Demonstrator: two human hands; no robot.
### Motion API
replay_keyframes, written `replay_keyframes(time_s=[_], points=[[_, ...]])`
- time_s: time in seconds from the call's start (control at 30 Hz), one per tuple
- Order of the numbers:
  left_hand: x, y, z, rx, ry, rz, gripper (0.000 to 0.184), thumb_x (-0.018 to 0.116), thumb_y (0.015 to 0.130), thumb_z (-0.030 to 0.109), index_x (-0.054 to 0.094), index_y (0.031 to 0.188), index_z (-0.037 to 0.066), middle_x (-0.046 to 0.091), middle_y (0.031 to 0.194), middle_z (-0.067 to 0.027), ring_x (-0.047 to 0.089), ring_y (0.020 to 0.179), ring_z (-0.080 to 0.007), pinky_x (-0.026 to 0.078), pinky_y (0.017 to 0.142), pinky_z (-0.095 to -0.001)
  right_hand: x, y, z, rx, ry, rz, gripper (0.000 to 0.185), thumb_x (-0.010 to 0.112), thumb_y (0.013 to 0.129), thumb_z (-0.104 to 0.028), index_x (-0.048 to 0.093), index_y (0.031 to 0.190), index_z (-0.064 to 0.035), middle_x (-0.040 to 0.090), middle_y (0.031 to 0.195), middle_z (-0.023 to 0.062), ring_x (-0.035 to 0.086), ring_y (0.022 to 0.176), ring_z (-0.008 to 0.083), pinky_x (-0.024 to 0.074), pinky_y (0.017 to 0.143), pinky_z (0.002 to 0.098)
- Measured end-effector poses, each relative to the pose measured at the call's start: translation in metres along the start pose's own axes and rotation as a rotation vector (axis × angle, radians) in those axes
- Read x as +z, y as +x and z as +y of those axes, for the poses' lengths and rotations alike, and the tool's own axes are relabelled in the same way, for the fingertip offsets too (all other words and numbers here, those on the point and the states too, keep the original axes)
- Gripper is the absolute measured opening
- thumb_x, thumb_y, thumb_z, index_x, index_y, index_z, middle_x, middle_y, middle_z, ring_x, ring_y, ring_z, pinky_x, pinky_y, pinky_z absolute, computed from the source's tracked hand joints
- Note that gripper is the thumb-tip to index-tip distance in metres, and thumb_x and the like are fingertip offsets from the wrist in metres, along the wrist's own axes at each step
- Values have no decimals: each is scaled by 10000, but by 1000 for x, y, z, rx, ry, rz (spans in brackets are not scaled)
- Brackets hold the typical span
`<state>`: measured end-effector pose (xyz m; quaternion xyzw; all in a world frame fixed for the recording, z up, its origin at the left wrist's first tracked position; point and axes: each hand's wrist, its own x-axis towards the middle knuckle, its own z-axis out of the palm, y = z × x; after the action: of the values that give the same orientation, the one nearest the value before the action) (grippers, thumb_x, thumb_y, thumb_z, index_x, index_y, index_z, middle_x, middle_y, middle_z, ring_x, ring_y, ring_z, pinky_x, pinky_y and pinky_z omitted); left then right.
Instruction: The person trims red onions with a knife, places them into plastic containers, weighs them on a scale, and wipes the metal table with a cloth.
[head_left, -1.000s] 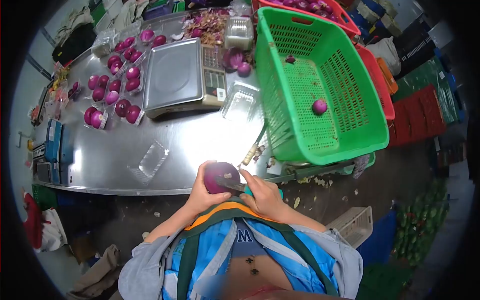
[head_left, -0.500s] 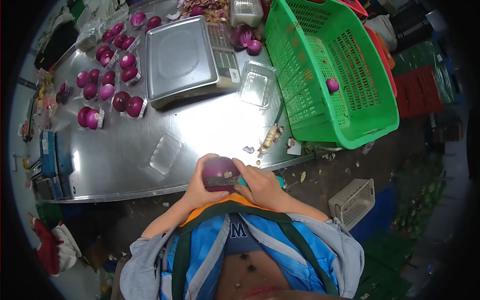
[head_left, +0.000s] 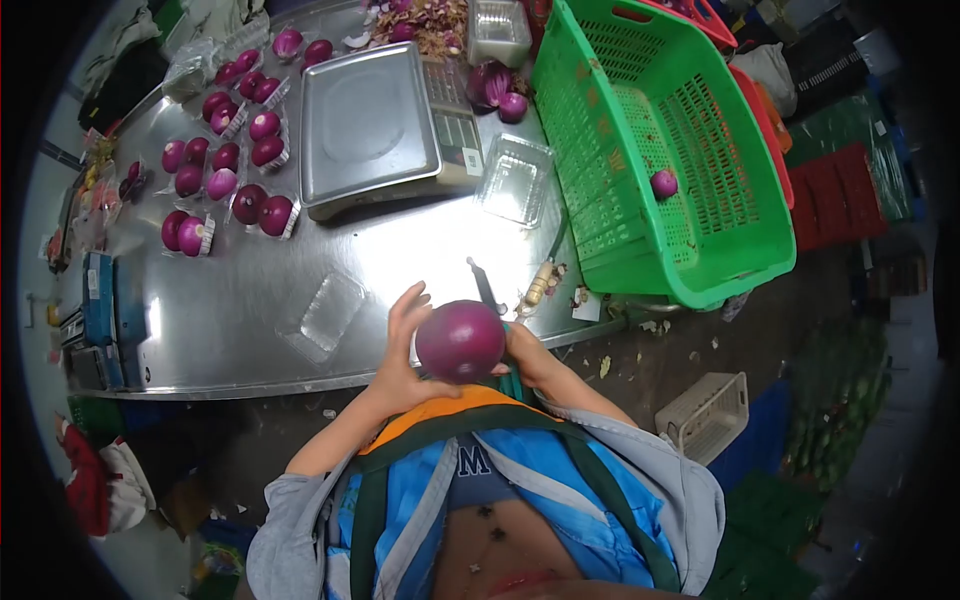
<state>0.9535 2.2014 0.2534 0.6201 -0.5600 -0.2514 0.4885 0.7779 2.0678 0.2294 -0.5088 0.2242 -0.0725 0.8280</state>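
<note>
Big onion [head_left: 460, 342] between two hands, near edge of worktop [head_left: 220, 340]

Big onion: purple, round, smooth side up, raised just in front of the person's blue and orange clothing. Left hand [head_left: 403, 362] on its left side, fingers spread apart and pointing away from the body, thumb low by the onion's underside. Whether the palm presses the skin, cannot tell. Right hand [head_left: 527, 358] on the other side, closed around the green handle of a knife [head_left: 484, 286], a fingertip at the onion's lower right. Blade points up and away, beyond the onion, over the worktop.

Ahead on the worktop: scale [head_left: 370, 125], with packed onions [head_left: 222, 183] in clear trays to its left. One clear tray [head_left: 516, 182] just right of the scale; another [head_left: 330, 310] nearer, left of the hands. Wooden-handled tool [head_left: 540, 284] lies near the front edge, scraps beside it. Heap of peelings [head_left: 430, 30] behind the scale.

Right: green basket [head_left: 612, 200], tilted in view, small onion [head_left: 664, 183] inside. Pale crate [head_left: 706, 415] on the floor below.
</note>
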Motion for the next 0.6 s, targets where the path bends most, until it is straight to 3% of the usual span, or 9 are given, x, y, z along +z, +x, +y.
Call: replay_keyframes(time_s=[0.03,0.07,0.13,0.27,0.33,0.4,0.43,0.5,0.6], points=[[4,-2,2,-285,-544,42,1089,869,531,335,198,1359,111,289,1352,-148,344,1256,-273,330,1028,-430,2,2,-5,-29,5,-11,591,667,778,-254,441,1270,-14,556,866,27,438,624,82,385,555,210],[6,-4,6,-285,-540,49,1089,869,531,335,198,1359,111,289,1352,-148,344,1256,-273,330,1028,-430,5,5,-11,-58,10,-22,626,697,760,-266,438,1273,-16,554,878,25,428,623,78,380,551,206],[14,-7,23,-577,-1102,97,1125,853,502,428,205,1363,105,323,1325,-116,370,1238,-247,373,1007,-407,17,0,-32,-288,-439,75,793,822,605,-247,447,1269,-31,533,935,33,470,662,106,401,589,219],[10,-13,19,-648,-1225,46,1082,829,541,447,212,1359,98,367,1294,-102,421,1200,-253,407,980,-389,22,0,-33,-507,-657,93,841,863,535,-273,483,1253,-56,520,945,65,486,737,120,401,636,244],[9,-13,16,-622,-1245,4,1072,830,541,447,224,1353,98,376,1288,-102,431,1192,-252,414,973,-387,24,-2,-33,-491,-636,122,749,859,548,-273,535,1184,-48,526,896,58,492,740,120,395,648,252],[8,-15,12,-598,-1264,-45,1062,831,542,447,235,1348,97,385,1282,-101,441,1185,-250,420,966,-385,21,-6,-30,-430,-416,28,501,820,639,-195,597,1042,3,522,768,25,453,623,108,368,564,229],[9,-18,10,-606,-1303,-90,1038,835,551,420,246,1341,97,399,1269,-101,447,1178,-247,423,962,-384,20,-9,-30,-429,-415,32,501,820,639,-195,597,1042,3,522,768,25,453,623,108,368,564,229],[14,-21,8,-620,-1347,-137,1014,839,560,392,256,1335,96,412,1257,-100,453,1171,-243,427,958,-384,19,-13,-30,-522,-587,23,202,719,749,-81,625,903,10,551,693,26,502,608,99,398,560,236],[20,-23,9,-680,-1344,-134,963,829,579,297,262,1330,95,433,1235,-109,477,1144,-243,428,956,-382,22,-13,-38,-518,-514,109,62,646,777,7,628,836,8,582,689,43,550,638,102,426,572,244]])
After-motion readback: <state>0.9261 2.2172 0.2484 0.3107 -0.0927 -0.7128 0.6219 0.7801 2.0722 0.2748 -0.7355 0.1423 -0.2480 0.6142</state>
